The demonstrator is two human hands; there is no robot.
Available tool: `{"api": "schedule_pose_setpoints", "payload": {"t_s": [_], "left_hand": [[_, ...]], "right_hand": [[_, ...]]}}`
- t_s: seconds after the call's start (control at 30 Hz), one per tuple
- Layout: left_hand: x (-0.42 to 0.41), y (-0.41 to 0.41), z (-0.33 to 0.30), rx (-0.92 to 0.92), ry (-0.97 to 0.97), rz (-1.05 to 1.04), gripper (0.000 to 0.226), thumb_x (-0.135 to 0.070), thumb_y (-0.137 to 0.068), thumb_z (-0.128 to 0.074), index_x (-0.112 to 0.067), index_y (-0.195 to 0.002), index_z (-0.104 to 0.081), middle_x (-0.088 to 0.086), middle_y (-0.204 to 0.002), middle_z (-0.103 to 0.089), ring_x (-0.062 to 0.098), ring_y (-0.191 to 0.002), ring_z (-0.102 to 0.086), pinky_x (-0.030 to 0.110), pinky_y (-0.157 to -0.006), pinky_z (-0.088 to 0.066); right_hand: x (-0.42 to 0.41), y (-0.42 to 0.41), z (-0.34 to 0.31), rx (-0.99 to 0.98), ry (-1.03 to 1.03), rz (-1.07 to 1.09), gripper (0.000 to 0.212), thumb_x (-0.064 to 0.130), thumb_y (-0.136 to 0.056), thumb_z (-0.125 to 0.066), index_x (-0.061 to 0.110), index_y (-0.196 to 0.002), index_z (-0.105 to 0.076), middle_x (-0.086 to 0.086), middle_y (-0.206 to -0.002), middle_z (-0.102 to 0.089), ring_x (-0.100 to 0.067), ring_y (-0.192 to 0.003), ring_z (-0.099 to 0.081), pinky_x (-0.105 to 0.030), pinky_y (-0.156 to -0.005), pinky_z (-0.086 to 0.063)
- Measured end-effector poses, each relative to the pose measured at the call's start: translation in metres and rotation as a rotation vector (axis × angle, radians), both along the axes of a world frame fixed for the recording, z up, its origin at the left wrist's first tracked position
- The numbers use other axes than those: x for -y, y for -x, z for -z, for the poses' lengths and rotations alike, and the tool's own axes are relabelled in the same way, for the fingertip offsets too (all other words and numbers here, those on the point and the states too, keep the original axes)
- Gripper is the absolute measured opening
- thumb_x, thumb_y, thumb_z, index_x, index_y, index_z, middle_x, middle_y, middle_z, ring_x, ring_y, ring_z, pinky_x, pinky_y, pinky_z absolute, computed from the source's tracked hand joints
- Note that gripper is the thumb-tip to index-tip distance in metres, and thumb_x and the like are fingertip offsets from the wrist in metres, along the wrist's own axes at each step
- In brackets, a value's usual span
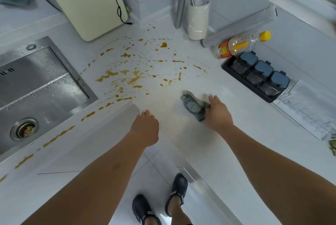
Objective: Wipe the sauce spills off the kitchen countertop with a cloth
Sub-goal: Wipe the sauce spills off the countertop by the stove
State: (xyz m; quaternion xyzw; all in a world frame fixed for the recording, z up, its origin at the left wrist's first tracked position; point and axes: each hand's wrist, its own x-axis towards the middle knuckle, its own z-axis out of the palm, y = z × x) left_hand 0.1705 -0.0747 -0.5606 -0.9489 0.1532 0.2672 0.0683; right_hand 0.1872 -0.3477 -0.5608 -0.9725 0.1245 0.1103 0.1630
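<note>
dozens of brown sauce spills (131, 77) speckle the white, faintly flecked countertop (245, 130), from fine droplets to thin smeared streaks, with a broken line of longer dashes running along the front edge beside the sink (36, 86). the right hand (219, 113) holds a grey, nubbly cloth (194, 104) down on the counter, its fingers curled over the cloth's near end; the crumpled, rounded far end sticks out toward the spills, just short of the nearest drops. the left hand (145, 126) rests at the inner corner of the counter edge, fingertips bent down onto the surface and close together, holding nothing.

the sink is brushed stainless steel, wet with beads of water, and scraps sit in its round drain strainer. behind the spills stand a cream, smooth-sided appliance (85, 4) with a black cord, cut off at the top, a white tumbler (198, 21) and a steel pipe. a clear plastic bottle (241, 44) with a yellow cap and orange label lies on its side, touching a black tray of three dark lidded seasoning jars (260, 75). a glossy panel (309, 110) at the right is blurred and hard to identify. two dark perforated clogs (160, 201) show on the tiled floor.
</note>
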Motion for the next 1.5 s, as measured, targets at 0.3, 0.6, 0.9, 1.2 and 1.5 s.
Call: {"api": "schedule_pose_setpoints", "payload": {"t_s": [0.3, 0.6, 0.9, 1.2, 1.5], "left_hand": [[0.003, 0.003, -0.006, -0.050, 0.052, -0.075, 0.076, -0.022, -0.096, -0.058, -0.002, -0.159, -0.021, 0.022, -0.164, -0.023, 0.033, -0.146, -0.034, 0.041, -0.118, -0.034], [0.025, -0.020, -0.008, -0.189, 0.061, -0.304, 0.078, -0.077, -0.080, -0.059, -0.017, -0.131, -0.061, 0.013, -0.145, -0.051, 0.029, -0.132, -0.051, 0.044, -0.104, -0.049], [0.080, -0.049, -0.013, -0.118, -0.020, -0.375, 0.095, -0.074, -0.070, -0.078, -0.001, -0.127, -0.058, 0.024, -0.138, -0.049, 0.042, -0.137, -0.037, 0.048, -0.109, -0.041], [0.089, -0.052, -0.008, -0.070, -0.107, -0.261, 0.070, -0.075, -0.070, -0.075, -0.016, -0.106, -0.065, 0.006, -0.101, -0.064, 0.034, -0.118, -0.055, 0.045, -0.104, -0.041], [0.080, -0.046, 0.001, -0.039, -0.160, -0.169, 0.076, -0.081, -0.060, -0.067, -0.013, -0.095, -0.063, 0.014, -0.101, -0.063, 0.042, -0.113, -0.053, 0.046, -0.097, -0.047]], "right_hand": [[-0.115, 0.009, 0.044, 0.029, 0.049, -0.552, 0.066, 0.030, -0.097, -0.052, 0.022, -0.159, -0.031, -0.002, -0.169, -0.022, -0.032, -0.153, -0.023, -0.046, -0.120, -0.029], [-0.049, -0.028, 0.036, -0.053, 0.038, -0.409, 0.065, 0.014, -0.103, -0.033, 0.023, -0.164, -0.013, 0.003, -0.172, 0.001, -0.027, -0.158, -0.003, -0.043, -0.126, -0.015], [0.136, -0.037, 0.021, -0.161, 0.145, 0.009, 0.072, 0.006, -0.096, -0.035, 0.022, -0.162, -0.013, 0.001, -0.172, 0.001, -0.027, -0.157, -0.005, -0.043, -0.125, -0.020], [-0.038, 0.030, 0.045, 0.000, -0.090, -0.410, 0.062, 0.016, -0.094, -0.047, 0.013, -0.155, -0.039, -0.009, -0.167, -0.027, -0.038, -0.154, -0.017, -0.049, -0.123, -0.014], [0.089, 0.054, 0.046, 0.032, 0.039, 0.002, 0.065, 0.009, -0.091, -0.051, 0.018, -0.154, -0.042, -0.010, -0.165, -0.030, -0.036, -0.150, -0.029, -0.048, -0.115, -0.035]]}}
